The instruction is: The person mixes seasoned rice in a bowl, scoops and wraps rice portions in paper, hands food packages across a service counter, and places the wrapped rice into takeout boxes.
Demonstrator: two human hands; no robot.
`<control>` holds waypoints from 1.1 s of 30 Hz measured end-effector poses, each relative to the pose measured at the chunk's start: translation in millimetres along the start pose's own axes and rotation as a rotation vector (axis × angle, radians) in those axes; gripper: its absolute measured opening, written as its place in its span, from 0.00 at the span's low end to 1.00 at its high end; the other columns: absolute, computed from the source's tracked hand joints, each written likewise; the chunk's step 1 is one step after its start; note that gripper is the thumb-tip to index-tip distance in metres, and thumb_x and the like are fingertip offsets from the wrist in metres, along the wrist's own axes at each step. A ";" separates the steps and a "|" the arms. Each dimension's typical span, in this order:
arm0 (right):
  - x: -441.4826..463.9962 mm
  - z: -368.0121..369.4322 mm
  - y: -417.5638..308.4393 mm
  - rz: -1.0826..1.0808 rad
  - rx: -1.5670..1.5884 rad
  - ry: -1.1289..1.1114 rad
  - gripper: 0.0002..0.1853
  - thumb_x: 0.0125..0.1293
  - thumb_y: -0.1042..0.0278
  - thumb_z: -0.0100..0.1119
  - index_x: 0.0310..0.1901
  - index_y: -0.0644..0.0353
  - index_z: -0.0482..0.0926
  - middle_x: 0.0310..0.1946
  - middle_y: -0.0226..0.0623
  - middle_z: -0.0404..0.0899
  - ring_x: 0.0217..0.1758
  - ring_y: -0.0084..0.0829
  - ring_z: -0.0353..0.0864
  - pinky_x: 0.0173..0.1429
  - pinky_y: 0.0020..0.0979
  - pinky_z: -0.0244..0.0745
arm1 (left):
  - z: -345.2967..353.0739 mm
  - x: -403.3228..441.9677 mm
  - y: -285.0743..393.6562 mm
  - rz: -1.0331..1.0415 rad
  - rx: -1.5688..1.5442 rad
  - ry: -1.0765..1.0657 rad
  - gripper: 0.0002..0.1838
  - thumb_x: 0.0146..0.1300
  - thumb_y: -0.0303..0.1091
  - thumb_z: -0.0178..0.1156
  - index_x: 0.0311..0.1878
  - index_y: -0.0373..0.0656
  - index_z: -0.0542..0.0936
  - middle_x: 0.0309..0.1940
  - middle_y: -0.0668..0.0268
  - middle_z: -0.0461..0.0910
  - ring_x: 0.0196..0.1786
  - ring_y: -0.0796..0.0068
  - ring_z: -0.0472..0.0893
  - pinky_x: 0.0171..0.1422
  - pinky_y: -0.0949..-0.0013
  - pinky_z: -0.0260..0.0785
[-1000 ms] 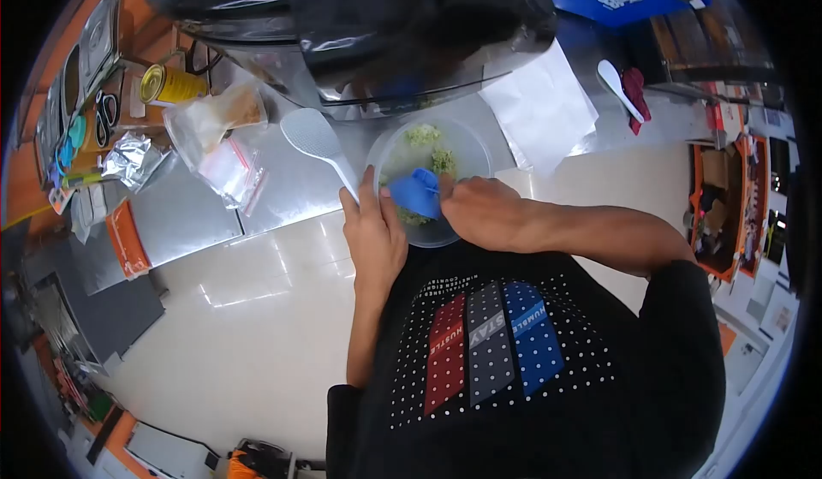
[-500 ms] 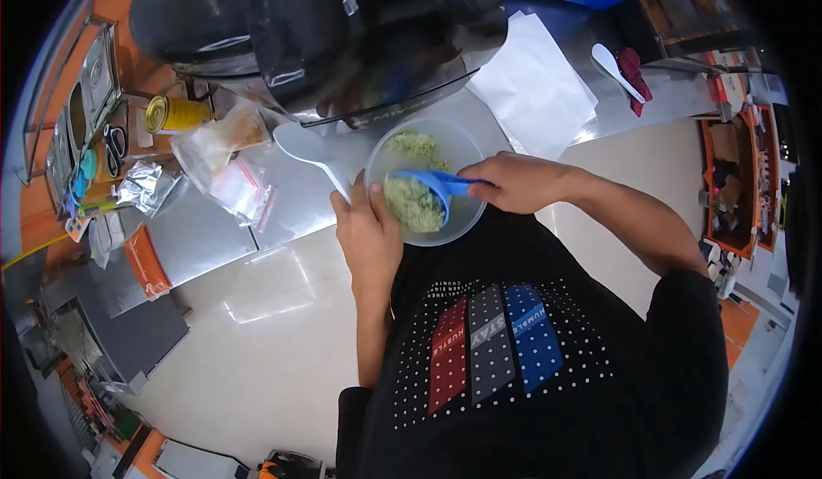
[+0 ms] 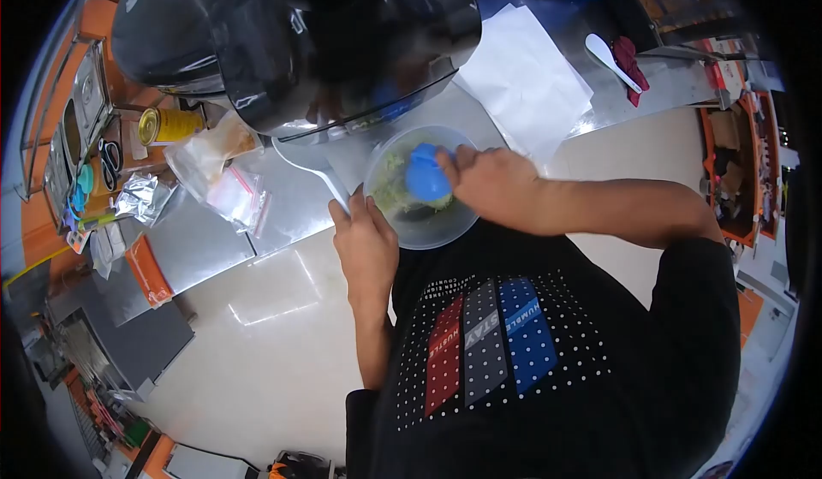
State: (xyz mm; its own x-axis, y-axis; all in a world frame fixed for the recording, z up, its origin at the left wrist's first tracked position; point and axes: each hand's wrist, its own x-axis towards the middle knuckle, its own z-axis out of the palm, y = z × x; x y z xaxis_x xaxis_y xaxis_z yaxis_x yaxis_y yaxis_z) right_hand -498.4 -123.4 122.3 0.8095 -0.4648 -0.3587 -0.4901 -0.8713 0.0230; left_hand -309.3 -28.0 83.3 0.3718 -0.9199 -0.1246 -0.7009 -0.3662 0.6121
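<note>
A clear plastic bowl (image 3: 465,214) with shredded pale green stuff (image 3: 394,190) in it sits at the counter's front edge, against my shirt. My left hand (image 3: 364,248) is closed on the bowl's left rim. A white spoon (image 3: 318,171) ends its handle at those fingers; whether they also hold it I cannot tell. My right hand (image 3: 497,184) grips a blue scoop (image 3: 428,173) by its handle. The scoop is turned over above the green stuff, its rounded back facing up, slightly blurred.
A large glossy black appliance (image 3: 300,51) stands just behind the bowl. White paper sheets (image 3: 527,81) lie to the right, then another white spoon (image 3: 612,59) beside a dark red cloth (image 3: 631,68). Plastic bags (image 3: 235,196), foil (image 3: 144,196) and a yellow can (image 3: 169,125) are on the left.
My right hand has rolled the blue scoop over, from facing up with green stuff in it to upside down inside the bowl's outline. My left hand stays at the rim.
</note>
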 end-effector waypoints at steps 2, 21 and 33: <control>-3.7 -1.6 12.8 -0.006 0.153 -0.147 0.26 0.60 0.72 0.55 0.59 0.79 0.68 0.34 0.51 0.82 0.33 0.45 0.87 0.36 0.38 0.83 | 0.8 -5.0 -1.8 0.080 -0.055 0.016 0.15 0.72 0.29 0.49 0.55 0.33 0.78 0.42 0.39 0.74 0.39 0.37 0.79 0.43 0.46 0.70; -8.8 17.6 18.0 0.111 1.031 -0.327 0.15 0.69 0.69 0.49 0.54 0.62 0.74 0.29 0.54 0.80 0.24 0.50 0.81 0.34 0.46 0.75 | 22.0 2.0 -10.5 0.168 -0.185 0.037 0.24 0.77 0.41 0.42 0.61 0.30 0.75 0.44 0.37 0.75 0.49 0.39 0.77 0.54 0.49 0.69; -22.3 -9.4 38.9 0.426 1.506 -0.504 0.15 0.75 0.64 0.45 0.53 0.65 0.73 0.27 0.34 0.73 0.20 0.24 0.76 0.21 0.27 0.72 | -3.7 -9.4 -9.1 -0.072 -0.276 -0.026 0.23 0.78 0.38 0.39 0.58 0.30 0.77 0.36 0.42 0.78 0.36 0.47 0.80 0.51 0.52 0.70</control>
State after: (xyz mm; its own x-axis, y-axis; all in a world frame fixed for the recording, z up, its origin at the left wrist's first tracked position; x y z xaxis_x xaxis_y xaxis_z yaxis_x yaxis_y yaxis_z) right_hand -532.5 -148.4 140.0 0.5096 -0.2588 -0.8206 -0.7341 0.3666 -0.5715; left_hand -304.1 -15.5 81.8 0.3962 -0.8976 -0.1934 -0.4796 -0.3819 0.7900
